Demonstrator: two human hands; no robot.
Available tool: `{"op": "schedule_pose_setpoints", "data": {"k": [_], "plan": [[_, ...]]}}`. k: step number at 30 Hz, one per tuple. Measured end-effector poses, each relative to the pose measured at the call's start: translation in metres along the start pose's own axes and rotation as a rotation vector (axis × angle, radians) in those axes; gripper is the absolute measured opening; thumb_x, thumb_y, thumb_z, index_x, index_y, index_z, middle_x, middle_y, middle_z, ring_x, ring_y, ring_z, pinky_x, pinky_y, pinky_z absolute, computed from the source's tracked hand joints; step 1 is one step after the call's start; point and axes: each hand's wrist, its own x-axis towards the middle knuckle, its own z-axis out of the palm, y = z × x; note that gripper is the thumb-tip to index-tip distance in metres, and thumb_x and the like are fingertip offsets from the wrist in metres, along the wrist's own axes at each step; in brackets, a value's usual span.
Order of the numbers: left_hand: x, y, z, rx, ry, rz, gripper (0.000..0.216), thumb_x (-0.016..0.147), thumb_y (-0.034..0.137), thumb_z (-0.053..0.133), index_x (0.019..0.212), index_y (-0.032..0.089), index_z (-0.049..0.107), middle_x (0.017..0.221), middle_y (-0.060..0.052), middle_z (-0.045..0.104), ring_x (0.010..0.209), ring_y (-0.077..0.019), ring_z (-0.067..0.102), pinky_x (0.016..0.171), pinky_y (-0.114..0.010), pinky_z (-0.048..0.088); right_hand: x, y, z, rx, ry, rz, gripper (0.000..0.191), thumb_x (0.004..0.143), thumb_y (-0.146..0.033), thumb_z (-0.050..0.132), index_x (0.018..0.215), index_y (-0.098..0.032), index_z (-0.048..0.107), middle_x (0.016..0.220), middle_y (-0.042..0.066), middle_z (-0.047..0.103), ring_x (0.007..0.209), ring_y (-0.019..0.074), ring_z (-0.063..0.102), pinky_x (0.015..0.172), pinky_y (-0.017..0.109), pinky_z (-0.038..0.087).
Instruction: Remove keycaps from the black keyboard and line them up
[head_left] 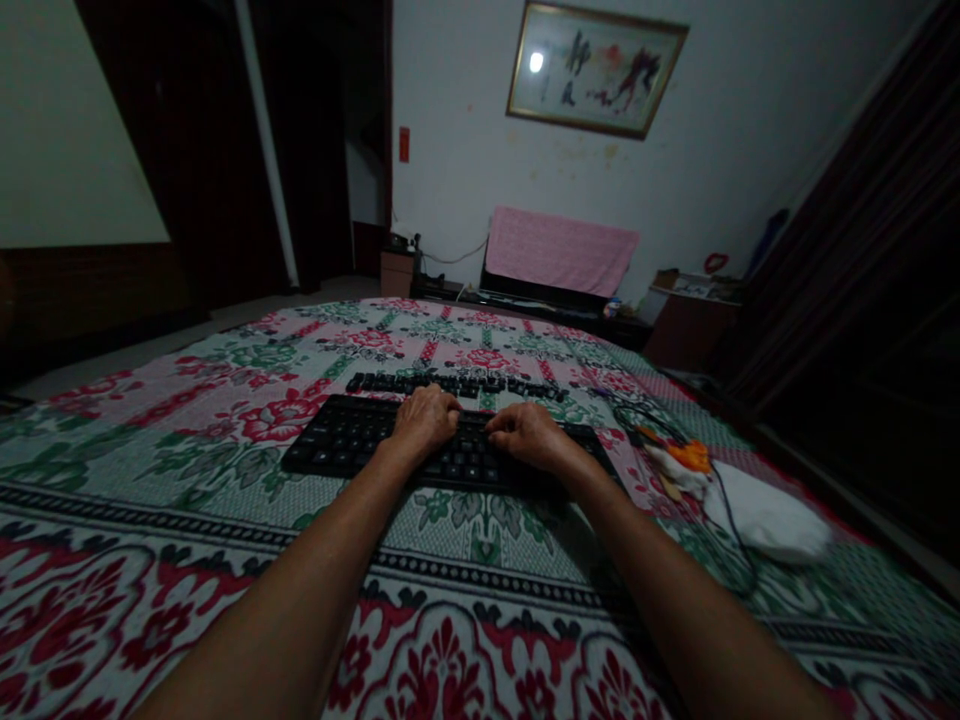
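A black computer keyboard (330, 440) lies flat on the patterned bedspread in front of me. My left hand (426, 414) is over the upper middle of the keyboard, its fingers curled and pressed together. To its right, my right hand (526, 430) bends over the keys with thumb and forefinger drawn close. Anything small between the fingers of either hand is hidden or too dark to make out. Just beyond the keyboard, loose black keycaps (390, 384) stretch in a row across the cloth.
On the right of the bedspread (247, 540) lie a dark cable (731, 520), a white bundle (780, 520) and an orange item (691, 455). Past the bed's far edge, a pink cloth (562, 250) covers a wide flat object. A cabinet (690, 325) stands at the right.
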Motion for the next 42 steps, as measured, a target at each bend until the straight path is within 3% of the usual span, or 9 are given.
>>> {"op": "schedule_pose_setpoints", "data": {"k": [11, 16, 29, 42], "plan": [[0.003, -0.001, 0.0, 0.017, -0.042, -0.016, 0.03, 0.074, 0.032, 0.042, 0.094, 0.03, 0.064, 0.093, -0.003, 0.06, 0.092, -0.0192, 0.052, 0.081, -0.029, 0.041, 0.016, -0.007, -0.013, 0.008, -0.183, 0.129, 0.019, 0.058, -0.016, 0.06, 0.074, -0.017, 0.07, 0.065, 0.0, 0.067, 0.058, 0.0105, 0.057, 0.049, 0.016, 0.038], [0.001, -0.001, -0.001, 0.0, -0.033, -0.009, 0.03, 0.074, 0.032, 0.042, 0.094, 0.029, 0.064, 0.093, -0.003, 0.06, 0.093, -0.02, 0.052, 0.083, -0.031, 0.041, 0.015, -0.007, -0.014, 0.021, -0.178, 0.137, 0.019, 0.057, -0.017, 0.061, 0.074, -0.016, 0.07, 0.066, 0.0, 0.066, 0.06, 0.0104, 0.057, 0.05, 0.016, 0.039], [0.002, -0.002, -0.001, 0.007, -0.03, -0.001, 0.03, 0.074, 0.033, 0.042, 0.093, 0.028, 0.064, 0.092, -0.004, 0.059, 0.092, -0.0201, 0.052, 0.082, -0.031, 0.041, 0.011, 0.001, -0.01, 0.005, -0.158, -0.04, 0.021, 0.061, -0.017, 0.054, 0.076, -0.018, 0.069, 0.065, -0.002, 0.065, 0.058, 0.0101, 0.055, 0.05, 0.017, 0.036], [0.001, -0.002, -0.001, 0.003, -0.028, 0.007, 0.029, 0.074, 0.033, 0.043, 0.095, 0.029, 0.064, 0.09, -0.003, 0.059, 0.091, -0.0188, 0.052, 0.082, -0.03, 0.041, 0.015, -0.001, -0.012, -0.034, -0.18, 0.028, 0.022, 0.061, -0.019, 0.058, 0.08, -0.018, 0.07, 0.067, -0.001, 0.067, 0.06, 0.0107, 0.057, 0.054, 0.017, 0.039]]}}
